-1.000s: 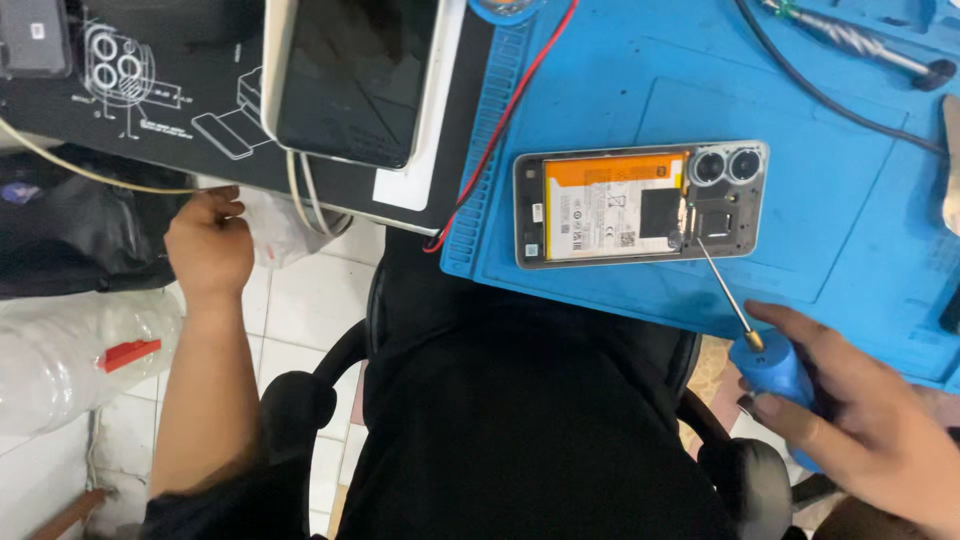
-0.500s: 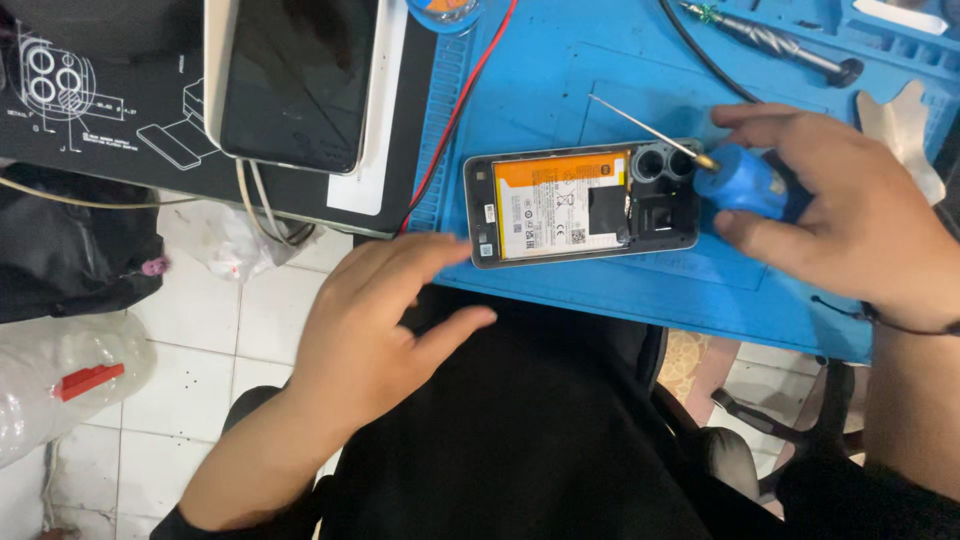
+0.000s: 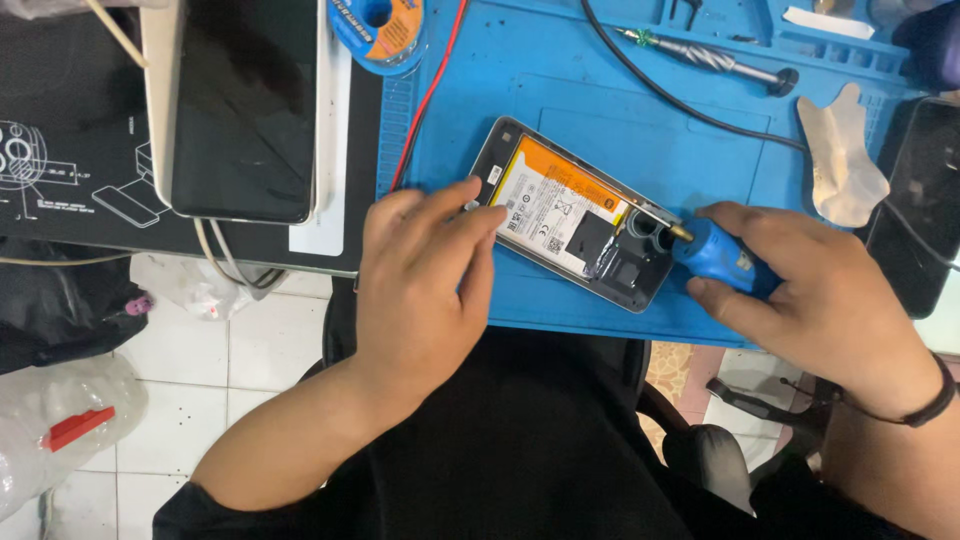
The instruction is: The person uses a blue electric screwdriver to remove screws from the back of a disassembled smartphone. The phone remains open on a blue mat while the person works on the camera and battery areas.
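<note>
Nearest the camera, the left hand (image 3: 425, 290) reached in over the person's dark lap, fingers loosely spread, with the fingertips (image 3: 478, 215) resting on the near-left end of the opened phone (image 3: 580, 215) and steadying it. The right hand (image 3: 820, 300) came in from the right side, wrapped around the blue handle of a screwdriver (image 3: 722, 255); thumb and fingers closed on the grip. Its thin metal tip pointed at the camera end of the phone, though whether it actually sat in a screw was hard to tell from this angle. A dark band circled the right wrist.

The phone lay on its face near the front edge of the blue work mat (image 3: 620, 90), turned at a slant, its back cover off. An orange and white battery (image 3: 555, 195) filled most of the shell, with the dark camera block at the right end.

Further back on the mat, a red wire (image 3: 430, 95) ran along the left edge and a black cable (image 3: 660, 90) curved across the middle. A pale, flat pry tool (image 3: 840, 155) lay toward the right edge, and a metal screwdriver (image 3: 705, 55) rested near the far edge beside the mat's moulded compartments. A round spool (image 3: 378, 30) sat at the far-left corner.

Left of the mat, a second phone with a dark screen (image 3: 240, 100) lay on a black mat (image 3: 70, 120) printed with white line drawings.
</note>
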